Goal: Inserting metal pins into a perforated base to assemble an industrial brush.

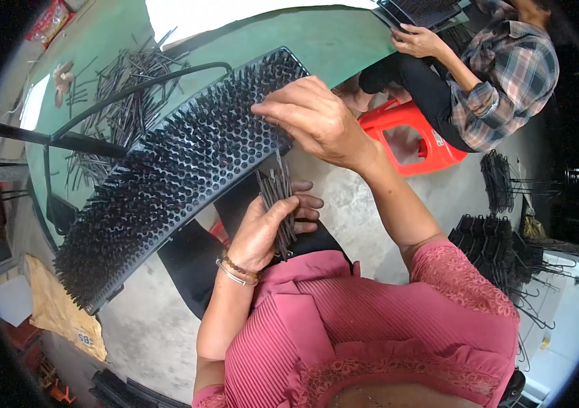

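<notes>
A long black perforated panel [167, 170] bristling with thin dark pins leans from the green table down toward my lap. My right hand [313, 119] rests on its upper right part, fingertips pinched at the holes, apparently on a single pin. Just below the panel's edge, my left hand [266, 228] grips a bundle of thin dark pins [277, 204], held upright in the fist. A bracelet sits on that wrist.
Loose dark pins [126, 95] lie scattered on the green table [330, 41]. Another person in a plaid shirt [500, 75] sits on a red stool [412, 139] at the upper right, working on another panel. Stacks of black racks [500, 251] stand on the floor at right.
</notes>
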A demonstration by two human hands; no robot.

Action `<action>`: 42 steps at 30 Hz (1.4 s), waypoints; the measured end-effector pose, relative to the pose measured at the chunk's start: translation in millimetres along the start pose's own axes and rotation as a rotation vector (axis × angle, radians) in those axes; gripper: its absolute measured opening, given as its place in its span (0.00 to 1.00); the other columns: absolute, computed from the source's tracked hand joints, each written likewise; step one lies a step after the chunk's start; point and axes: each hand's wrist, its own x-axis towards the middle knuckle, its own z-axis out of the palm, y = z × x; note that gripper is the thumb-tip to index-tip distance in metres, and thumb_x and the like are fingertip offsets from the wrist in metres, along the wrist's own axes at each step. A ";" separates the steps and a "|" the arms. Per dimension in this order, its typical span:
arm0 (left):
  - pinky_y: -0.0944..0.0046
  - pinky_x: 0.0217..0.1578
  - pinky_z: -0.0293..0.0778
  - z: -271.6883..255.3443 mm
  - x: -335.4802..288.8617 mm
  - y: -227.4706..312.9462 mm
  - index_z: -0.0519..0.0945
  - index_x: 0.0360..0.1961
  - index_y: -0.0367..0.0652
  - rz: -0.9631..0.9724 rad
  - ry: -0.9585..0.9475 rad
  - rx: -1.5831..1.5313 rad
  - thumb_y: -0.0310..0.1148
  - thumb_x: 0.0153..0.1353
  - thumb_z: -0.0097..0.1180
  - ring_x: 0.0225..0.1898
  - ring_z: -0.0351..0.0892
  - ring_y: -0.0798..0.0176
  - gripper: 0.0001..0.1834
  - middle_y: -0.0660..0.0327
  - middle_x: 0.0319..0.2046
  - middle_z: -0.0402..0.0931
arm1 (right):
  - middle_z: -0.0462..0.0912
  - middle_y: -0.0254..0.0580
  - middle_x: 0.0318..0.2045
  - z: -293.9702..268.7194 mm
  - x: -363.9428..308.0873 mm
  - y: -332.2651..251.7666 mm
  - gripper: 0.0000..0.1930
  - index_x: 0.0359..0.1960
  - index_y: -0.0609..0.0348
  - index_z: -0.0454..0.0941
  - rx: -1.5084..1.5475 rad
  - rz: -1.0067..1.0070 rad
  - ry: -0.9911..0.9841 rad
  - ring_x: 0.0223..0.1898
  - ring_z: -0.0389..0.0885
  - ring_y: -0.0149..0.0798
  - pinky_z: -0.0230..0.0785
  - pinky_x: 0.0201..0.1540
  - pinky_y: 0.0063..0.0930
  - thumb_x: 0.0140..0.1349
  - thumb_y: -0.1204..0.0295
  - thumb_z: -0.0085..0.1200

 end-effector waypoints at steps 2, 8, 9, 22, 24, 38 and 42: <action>0.63 0.40 0.78 0.0 -0.5 -0.1 0.67 0.52 0.31 0.002 -0.007 0.000 0.31 0.64 0.46 0.40 0.78 0.62 0.18 0.49 0.40 0.76 | 0.80 0.40 0.34 1.4 -1.7 -0.8 0.12 0.41 0.58 0.79 -0.018 -0.004 -0.037 0.37 0.77 0.41 0.67 0.39 0.32 0.53 0.76 0.57; 0.62 0.40 0.78 1.8 -3.9 1.3 0.66 0.53 0.31 0.013 0.020 -0.010 0.30 0.64 0.45 0.40 0.78 0.60 0.19 0.47 0.41 0.76 | 0.79 0.41 0.35 -1.1 1.7 -9.3 0.13 0.42 0.58 0.79 -0.022 0.067 -0.013 0.39 0.77 0.42 0.67 0.41 0.32 0.53 0.75 0.57; 0.62 0.39 0.79 2.7 -5.1 2.3 0.66 0.53 0.31 0.051 0.036 -0.010 0.30 0.64 0.46 0.39 0.78 0.60 0.19 0.48 0.40 0.76 | 0.79 0.42 0.34 -3.8 2.5 -13.9 0.13 0.41 0.59 0.79 0.004 0.113 0.043 0.38 0.77 0.42 0.68 0.42 0.32 0.53 0.74 0.58; 0.67 0.29 0.79 13.8 -4.7 6.7 0.71 0.49 0.36 0.172 0.050 0.084 0.35 0.64 0.49 0.35 0.79 0.63 0.16 0.52 0.40 0.77 | 0.79 0.29 0.24 -11.5 -34.8 -38.7 0.10 0.32 0.64 0.82 1.018 1.001 -0.128 0.27 0.71 0.20 0.65 0.29 0.18 0.56 0.69 0.61; 0.72 0.22 0.74 15.4 -2.0 6.9 0.71 0.50 0.37 0.152 0.105 0.168 0.36 0.64 0.50 0.29 0.76 0.68 0.17 0.54 0.39 0.78 | 0.81 0.30 0.26 -16.9 -34.7 -33.5 0.08 0.33 0.65 0.82 1.008 1.087 -0.165 0.31 0.74 0.21 0.67 0.35 0.18 0.56 0.71 0.60; 0.74 0.23 0.69 19.7 10.7 7.7 0.67 0.53 0.31 0.092 0.140 0.121 0.34 0.65 0.48 0.26 0.72 0.71 0.20 0.53 0.37 0.77 | 0.82 0.37 0.32 -33.2 -8.0 9.6 0.08 0.36 0.64 0.80 0.303 0.517 0.205 0.31 0.78 0.25 0.70 0.35 0.20 0.56 0.75 0.58; 0.72 0.28 0.74 14.7 11.2 6.2 0.67 0.53 0.32 0.089 0.132 0.091 0.32 0.65 0.48 0.32 0.76 0.68 0.19 0.52 0.38 0.77 | 0.82 0.39 0.33 -27.2 -11.2 23.1 0.08 0.37 0.64 0.80 0.218 0.427 0.146 0.32 0.79 0.29 0.70 0.35 0.21 0.55 0.77 0.58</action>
